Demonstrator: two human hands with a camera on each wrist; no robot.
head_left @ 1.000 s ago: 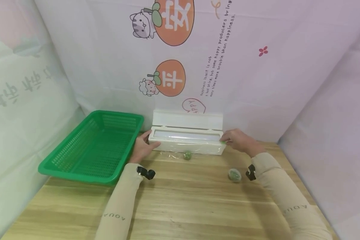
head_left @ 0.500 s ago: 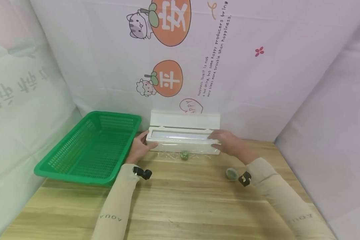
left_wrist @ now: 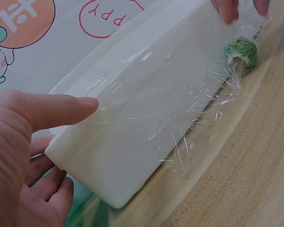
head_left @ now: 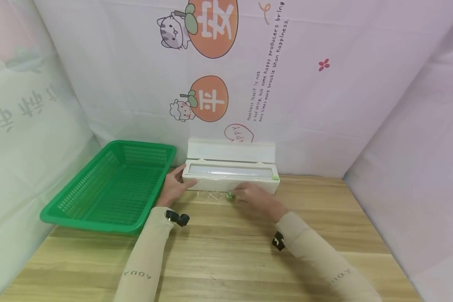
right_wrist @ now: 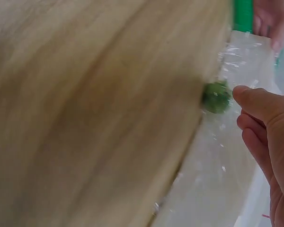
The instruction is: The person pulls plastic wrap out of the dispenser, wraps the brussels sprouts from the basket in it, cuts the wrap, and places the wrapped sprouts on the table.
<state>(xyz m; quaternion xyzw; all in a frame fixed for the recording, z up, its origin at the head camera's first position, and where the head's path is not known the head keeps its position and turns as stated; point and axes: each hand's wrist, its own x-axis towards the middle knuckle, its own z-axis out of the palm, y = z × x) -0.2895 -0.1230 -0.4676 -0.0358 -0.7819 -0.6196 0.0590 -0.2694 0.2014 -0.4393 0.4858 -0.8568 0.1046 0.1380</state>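
A white cling film dispenser box [head_left: 230, 184] stands with its lid raised at the back of the table. My left hand [head_left: 172, 186] holds its left end, thumb on the front and fingers round behind. Clear film [left_wrist: 184, 137] hangs over the front onto the tabletop. Against that film lies a green Brussels sprout [left_wrist: 241, 53], film clinging around it. My right hand [head_left: 254, 198] is just right of the sprout, its thumb and bent fingers apart from it in the right wrist view. The box's green slider [head_left: 274, 178] sits at the right end.
A green plastic basket [head_left: 143, 214] stands left of the box, close to my left forearm. Behind the box rises a printed white cloth [head_left: 305, 105]. Wood tabletop [head_left: 211, 260] stretches toward me.
My right hand has left the green slider at the box's right end and moved left to the sprout. My right sleeve now covers the spot where a film-wrapped sprout lay. The left hand keeps its hold.
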